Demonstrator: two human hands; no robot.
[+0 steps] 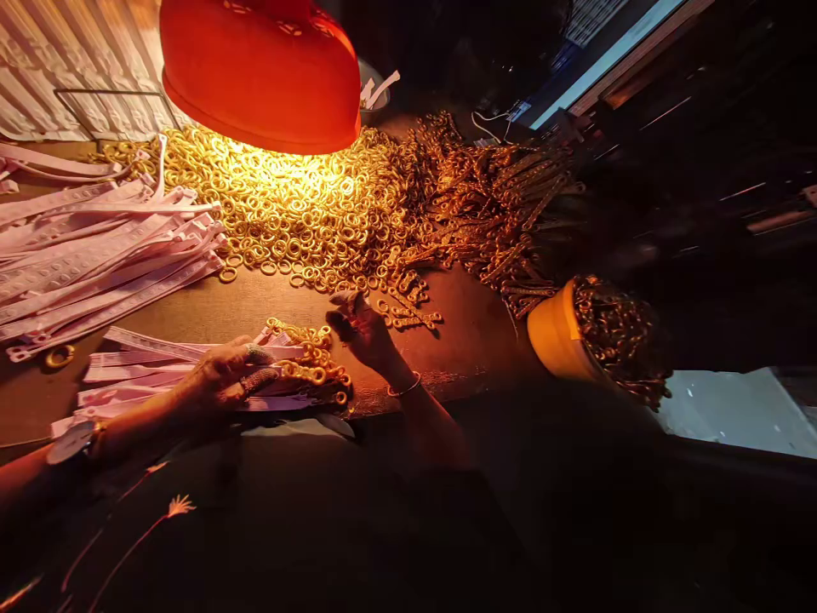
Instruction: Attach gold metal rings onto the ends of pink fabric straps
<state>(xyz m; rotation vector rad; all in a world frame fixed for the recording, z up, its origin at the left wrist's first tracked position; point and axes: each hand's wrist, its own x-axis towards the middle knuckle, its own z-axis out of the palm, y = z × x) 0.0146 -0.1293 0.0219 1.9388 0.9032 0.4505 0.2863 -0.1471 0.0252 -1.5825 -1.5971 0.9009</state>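
Observation:
My left hand (226, 375), with a watch at the wrist and coverings on its fingertips, lies over a stack of pale pink straps (137, 372). Its thumb and fingers are closed around a strap, whose far end points toward the gold rings and links (316, 370) at the stack's right end. My right hand (370, 336), with a bracelet on the wrist, hovers just right of those rings. Its dark-covered fingertips are curled together; whatever is between them is too small or hidden. Behind it spreads a large heap of gold rings (299, 230).
A red lamp shade (261, 77) hangs low over the heap. More pink straps (95, 255) lie at left, near a lone ring (59, 356). Darker chain-like pieces (504, 213) are piled at right. A yellow bucket (552, 332) full of metal pieces stands beyond the table's right end.

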